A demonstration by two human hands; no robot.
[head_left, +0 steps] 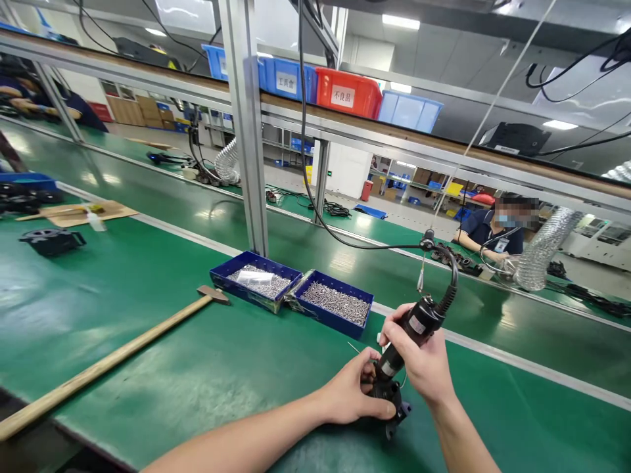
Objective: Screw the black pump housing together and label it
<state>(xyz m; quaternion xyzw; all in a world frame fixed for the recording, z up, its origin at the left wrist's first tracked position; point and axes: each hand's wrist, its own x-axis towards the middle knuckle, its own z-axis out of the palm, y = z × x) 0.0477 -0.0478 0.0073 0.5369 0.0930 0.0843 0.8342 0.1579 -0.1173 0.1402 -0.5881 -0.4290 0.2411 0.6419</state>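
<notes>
My right hand [422,360] is wrapped round a black electric screwdriver [413,328] that hangs on a cable and points down. Its tip meets a small black plastic part [392,402] lying on the green table [172,368]. My left hand [351,393] is closed on that part and holds it from the left. Just behind the hands stand two blue trays of small silver screws [336,303], the left tray [256,280] with a clear bag on top.
A long wooden-handled hammer [113,360] lies across the table at the left. Another black part [52,240] and cardboard sit at the far left. A metal post [249,131] rises behind the trays. Across the line a person [495,231] works beside a silver hose.
</notes>
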